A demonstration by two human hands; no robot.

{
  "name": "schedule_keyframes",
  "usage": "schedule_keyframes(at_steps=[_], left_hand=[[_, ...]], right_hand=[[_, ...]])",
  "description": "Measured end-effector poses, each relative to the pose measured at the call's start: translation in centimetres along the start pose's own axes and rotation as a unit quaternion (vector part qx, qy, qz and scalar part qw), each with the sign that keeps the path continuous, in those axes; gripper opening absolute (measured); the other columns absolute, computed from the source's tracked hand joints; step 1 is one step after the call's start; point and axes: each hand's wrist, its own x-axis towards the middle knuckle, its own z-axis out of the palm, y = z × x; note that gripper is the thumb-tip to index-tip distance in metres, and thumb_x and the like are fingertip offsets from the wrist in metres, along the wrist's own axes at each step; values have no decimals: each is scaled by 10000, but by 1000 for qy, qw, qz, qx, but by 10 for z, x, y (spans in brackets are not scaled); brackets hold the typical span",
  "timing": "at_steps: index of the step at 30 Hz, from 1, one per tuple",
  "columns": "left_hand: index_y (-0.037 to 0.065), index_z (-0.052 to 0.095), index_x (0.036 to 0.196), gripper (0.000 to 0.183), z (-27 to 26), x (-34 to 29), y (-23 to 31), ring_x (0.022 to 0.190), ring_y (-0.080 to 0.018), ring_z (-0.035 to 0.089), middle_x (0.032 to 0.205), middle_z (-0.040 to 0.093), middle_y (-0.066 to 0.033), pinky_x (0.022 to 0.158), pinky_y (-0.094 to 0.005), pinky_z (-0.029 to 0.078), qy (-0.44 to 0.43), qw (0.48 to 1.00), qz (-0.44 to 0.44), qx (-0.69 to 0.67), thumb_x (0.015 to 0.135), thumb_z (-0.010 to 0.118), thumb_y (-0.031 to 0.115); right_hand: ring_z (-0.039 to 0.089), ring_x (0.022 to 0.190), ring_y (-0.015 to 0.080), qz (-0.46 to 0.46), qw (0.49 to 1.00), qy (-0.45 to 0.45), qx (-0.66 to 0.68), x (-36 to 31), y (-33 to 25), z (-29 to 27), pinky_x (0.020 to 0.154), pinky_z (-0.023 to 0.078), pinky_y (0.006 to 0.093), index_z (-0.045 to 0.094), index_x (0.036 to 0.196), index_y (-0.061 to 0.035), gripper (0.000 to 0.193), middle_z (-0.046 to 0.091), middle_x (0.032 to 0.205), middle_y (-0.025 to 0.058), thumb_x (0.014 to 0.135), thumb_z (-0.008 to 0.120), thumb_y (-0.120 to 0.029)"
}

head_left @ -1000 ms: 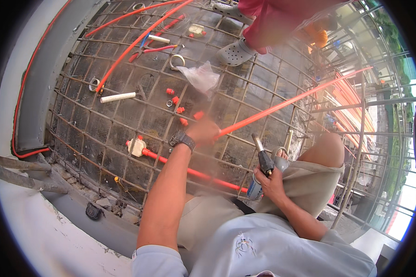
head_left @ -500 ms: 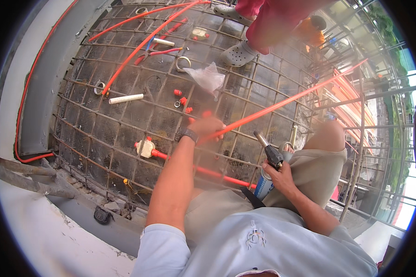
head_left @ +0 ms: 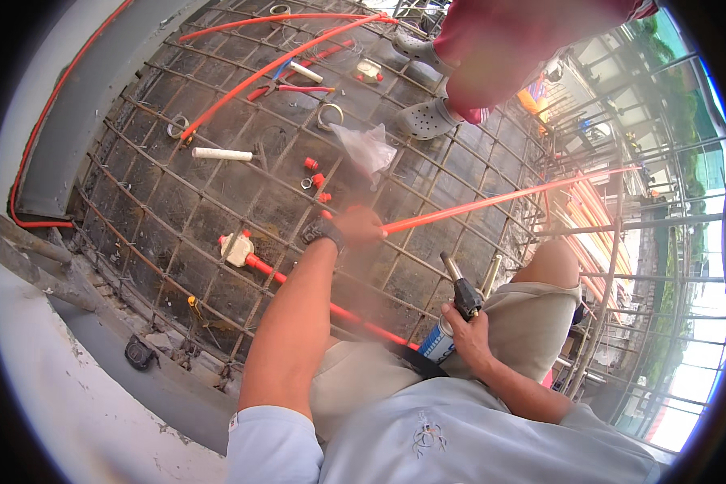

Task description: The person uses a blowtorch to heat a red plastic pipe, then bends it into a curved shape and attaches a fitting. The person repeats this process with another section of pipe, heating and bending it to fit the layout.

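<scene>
My left hand [head_left: 360, 227], blurred and with a dark watch at its wrist, is closed around the near end of a long orange pipe [head_left: 492, 206]. The pipe slants up toward the far right. My right hand [head_left: 470, 337] grips a gas torch [head_left: 463, 292] with a blue canister [head_left: 437, 343], above my lap. Its metal nozzle points up and away; no flame can be seen. Beyond my left hand lie several small orange fittings [head_left: 318, 180] and a metal ring nut [head_left: 306, 184]. A cream junction box [head_left: 235, 249] joins an orange pipe [head_left: 355, 320] running beneath my left forearm.
A rebar grid [head_left: 218, 206] covers the dark floor panels. A person in grey clogs [head_left: 429, 119] stands at the far side. Around lie a plastic bag [head_left: 367, 152], a white tube [head_left: 222, 154], red-handled pliers [head_left: 286, 88] and tape rolls [head_left: 331, 114]. Scaffolding [head_left: 617, 234] rises at right.
The whole view has turned slightly. My left hand stays on the orange pipe, whose far end now appears lower. The torch in my right hand appears a little lower and further left.
</scene>
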Motion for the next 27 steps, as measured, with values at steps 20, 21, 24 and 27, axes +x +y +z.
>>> schedule_keyframes(at_steps=[20,21,24,27], left_hand=[[54,682,1050,366,9,-25,27,624,-88,564,784,649,8,549,-281,448,-27,992,-113,-58,1061,627,415],[56,685,1049,385,9,-28,31,625,-88,554,780,644,13,548,-284,443,-19,992,-110,-54,1066,613,433],[59,694,1051,428,14,-41,44,645,-85,549,771,634,28,554,-291,441,-19,996,-92,-5,1078,574,469],[63,702,1069,444,15,-52,54,674,-85,562,772,631,33,570,-296,457,5,995,-96,41,1091,540,475]], right_hand=[[485,667,64,-62,994,-89,19,47,33,-28,609,411,287,657,902,-21,231,573,715,-46,939,780,-212],[486,667,64,-69,991,-99,48,45,32,-27,605,409,288,657,906,-21,229,573,715,-46,941,779,-212],[501,683,49,1,1000,-2,5,48,30,-30,605,408,270,678,943,-41,207,605,766,-51,942,793,-213],[508,700,50,-25,998,-41,-28,44,35,-32,616,412,265,681,940,-42,221,616,785,-36,945,790,-235]])
